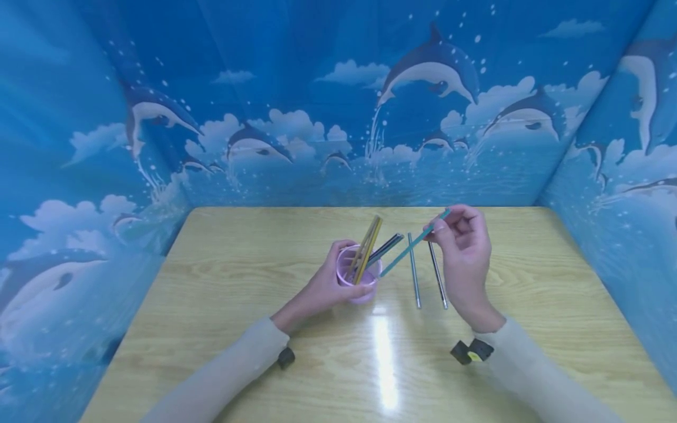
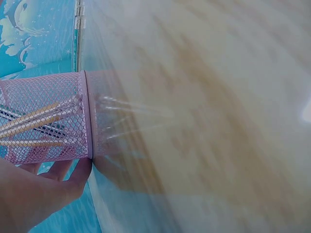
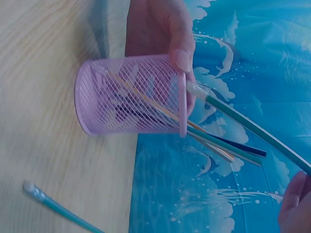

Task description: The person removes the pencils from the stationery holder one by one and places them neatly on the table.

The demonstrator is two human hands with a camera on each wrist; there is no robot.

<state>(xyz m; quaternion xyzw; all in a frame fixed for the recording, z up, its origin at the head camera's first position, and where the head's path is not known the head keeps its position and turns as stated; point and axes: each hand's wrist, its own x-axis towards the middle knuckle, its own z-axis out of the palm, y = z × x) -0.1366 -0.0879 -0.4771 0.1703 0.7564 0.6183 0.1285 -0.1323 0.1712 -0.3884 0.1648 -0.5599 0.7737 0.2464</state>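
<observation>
A pink mesh pencil cup [image 1: 365, 296] stands on the table, and my left hand [image 1: 341, 285] grips its side and rim. Several pencils are inside: yellow pencils [image 1: 368, 249] lean toward the back, and dark and green pencils [image 1: 385, 249] lean right. My right hand [image 1: 468, 258] pinches a green pencil [image 1: 415, 242] near its upper end. In the right wrist view the eraser end of that green pencil [image 3: 252, 127] is at the rim of the pencil cup [image 3: 131, 94], beside my left thumb. The left wrist view shows the pencil cup [image 2: 46, 116] with the pencils' lower ends through the mesh.
Right of the cup a green pencil [image 1: 415, 273] and a dark pencil [image 1: 438, 276] lie on the wooden table [image 1: 238, 258], roughly parallel. Blue dolphin-printed sheets [image 1: 296, 70] stand behind and at both sides. A light reflection shows on the tabletop in front.
</observation>
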